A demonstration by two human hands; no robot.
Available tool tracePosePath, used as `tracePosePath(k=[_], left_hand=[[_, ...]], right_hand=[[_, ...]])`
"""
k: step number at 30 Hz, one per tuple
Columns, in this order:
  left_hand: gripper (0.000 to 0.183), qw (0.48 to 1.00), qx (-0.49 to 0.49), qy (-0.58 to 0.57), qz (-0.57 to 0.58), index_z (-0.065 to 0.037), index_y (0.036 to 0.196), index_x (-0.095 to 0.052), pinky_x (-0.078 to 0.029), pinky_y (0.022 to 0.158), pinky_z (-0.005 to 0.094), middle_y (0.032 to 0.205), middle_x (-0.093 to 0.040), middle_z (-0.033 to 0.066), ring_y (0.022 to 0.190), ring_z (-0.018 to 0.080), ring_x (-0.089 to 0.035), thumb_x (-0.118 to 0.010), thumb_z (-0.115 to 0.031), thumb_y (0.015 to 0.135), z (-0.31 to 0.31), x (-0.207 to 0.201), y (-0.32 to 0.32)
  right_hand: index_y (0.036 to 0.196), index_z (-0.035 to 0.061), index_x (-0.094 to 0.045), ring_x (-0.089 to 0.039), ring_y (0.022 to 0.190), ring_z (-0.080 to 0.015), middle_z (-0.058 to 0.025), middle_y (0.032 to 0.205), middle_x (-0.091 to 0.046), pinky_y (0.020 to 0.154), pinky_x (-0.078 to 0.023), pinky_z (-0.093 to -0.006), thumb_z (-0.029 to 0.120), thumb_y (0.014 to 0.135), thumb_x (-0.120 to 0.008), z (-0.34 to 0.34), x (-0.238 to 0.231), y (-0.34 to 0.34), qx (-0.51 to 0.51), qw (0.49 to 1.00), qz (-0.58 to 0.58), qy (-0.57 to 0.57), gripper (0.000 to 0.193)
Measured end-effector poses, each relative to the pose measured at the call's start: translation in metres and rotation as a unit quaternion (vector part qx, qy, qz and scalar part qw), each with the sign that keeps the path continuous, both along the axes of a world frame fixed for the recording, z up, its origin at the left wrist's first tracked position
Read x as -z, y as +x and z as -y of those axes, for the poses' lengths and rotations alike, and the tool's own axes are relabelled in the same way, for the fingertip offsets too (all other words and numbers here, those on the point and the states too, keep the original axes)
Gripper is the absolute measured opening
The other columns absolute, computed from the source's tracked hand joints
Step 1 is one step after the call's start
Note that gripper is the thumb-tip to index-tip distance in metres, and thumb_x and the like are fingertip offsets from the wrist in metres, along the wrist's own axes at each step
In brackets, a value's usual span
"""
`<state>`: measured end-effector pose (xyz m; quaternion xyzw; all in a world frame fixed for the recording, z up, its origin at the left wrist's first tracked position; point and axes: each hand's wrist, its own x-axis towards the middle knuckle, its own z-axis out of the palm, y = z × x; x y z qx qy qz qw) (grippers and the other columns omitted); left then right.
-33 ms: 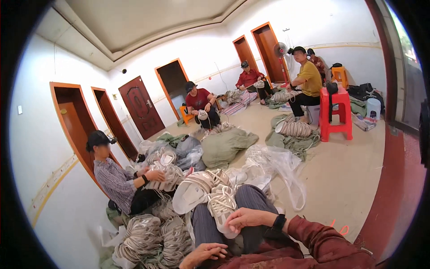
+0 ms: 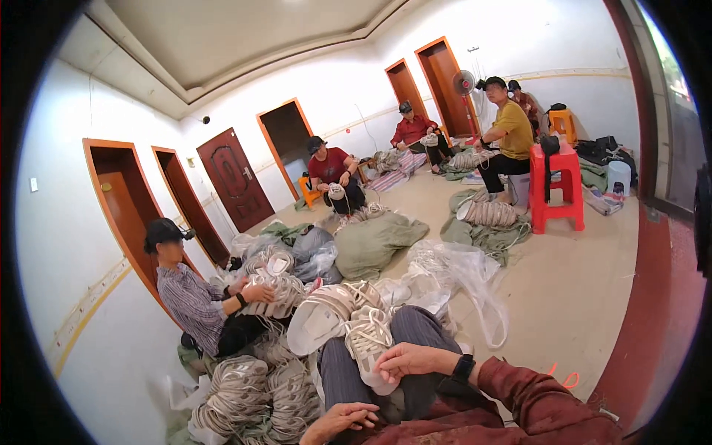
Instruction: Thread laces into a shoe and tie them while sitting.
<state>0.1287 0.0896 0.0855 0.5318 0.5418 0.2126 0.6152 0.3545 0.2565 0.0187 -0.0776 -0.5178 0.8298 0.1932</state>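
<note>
A beige sneaker (image 2: 368,335) with pale laces lies between my thighs, its toe toward me. Over that toe, my right hand (image 2: 412,361) has its thumb and fingers pinched together; whether a lace end is between them is too small to see. Low on my lap lies my left hand (image 2: 343,421), fingers loosely stretched and holding nothing. Just beyond my knees, another sneaker (image 2: 323,315) shows its pale sole edge, with more laced shoes behind it.
Bundled laced shoes (image 2: 236,389) pile up at my left, beside a seated person (image 2: 191,293) handling shoes. A green sack (image 2: 378,243) and a clear plastic bag (image 2: 475,278) lie ahead. Farther back, several people sit working near a red stool (image 2: 556,185).
</note>
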Motion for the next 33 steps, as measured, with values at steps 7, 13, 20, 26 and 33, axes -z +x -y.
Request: tracePosePath(k=[7, 13, 20, 26, 33], left_hand=[[0.042, 0.999, 0.01, -0.032, 0.04, -0.004, 0.136, -0.05, -0.046, 0.076, 0.0172, 0.111, -0.063, 0.0032, 0.094, 0.007, -0.061, -0.049, -0.029, 0.101, -0.014, 0.02, -0.017], [0.04, 0.986, -0.001, -0.094, 0.136, -0.001, 0.136, -0.048, -0.049, 0.077, 0.0185, 0.106, -0.064, 0.0067, 0.088, 0.0097, -0.061, -0.049, -0.021, 0.101, -0.026, 0.028, -0.019], [0.031, 0.965, 0.004, -0.125, 0.23, -0.001, 0.126, -0.052, -0.051, 0.089, 0.0282, 0.115, -0.062, 0.01, 0.104, 0.0174, -0.062, -0.05, -0.018, 0.1, -0.042, 0.051, -0.014], [0.034, 0.956, 0.01, -0.143, 0.254, 0.004, 0.128, -0.05, -0.051, 0.093, 0.033, 0.116, -0.061, 0.0123, 0.107, 0.0213, -0.061, -0.05, -0.015, 0.099, -0.042, 0.042, -0.012], [0.029, 0.952, -0.042, -0.169, 0.25, 0.005, 0.122, -0.052, -0.051, 0.094, 0.0397, 0.115, -0.061, 0.0167, 0.108, 0.0269, -0.061, -0.05, -0.011, 0.099, -0.055, 0.054, -0.016]], right_hand=[[0.114, -0.0003, -0.061, -0.064, 0.074, -0.0111, -0.0047, 0.09, -0.066, 0.068, -0.053, -0.0236, 0.016, 0.097, -0.057, -0.002, 0.002, -0.005, -0.004, 1.0, -0.008, -0.011, 0.023], [0.117, 0.001, -0.06, -0.062, 0.074, -0.0102, -0.0025, 0.091, -0.065, 0.069, -0.051, -0.0212, 0.017, 0.097, -0.057, 0.01, -0.014, -0.023, -0.086, 0.996, -0.002, -0.029, 0.026], [0.116, 0.0017, -0.059, -0.061, 0.074, -0.0099, -0.002, 0.093, -0.065, 0.069, -0.051, -0.0217, 0.015, 0.097, -0.055, 0.013, -0.008, -0.02, -0.123, 0.991, 0.025, 0.036, 0.024], [0.115, 0.0021, -0.06, -0.06, 0.075, -0.0088, -0.0008, 0.092, -0.065, 0.068, -0.049, -0.0205, 0.015, 0.096, -0.056, 0.015, -0.01, -0.022, -0.112, 0.992, 0.018, 0.048, 0.023], [0.112, 0.0025, -0.061, -0.062, 0.068, -0.0063, 0.0022, 0.085, -0.064, 0.057, -0.045, -0.0169, 0.017, 0.093, -0.059, 0.014, -0.006, -0.026, -0.108, 0.992, 0.0, 0.064, 0.024]])
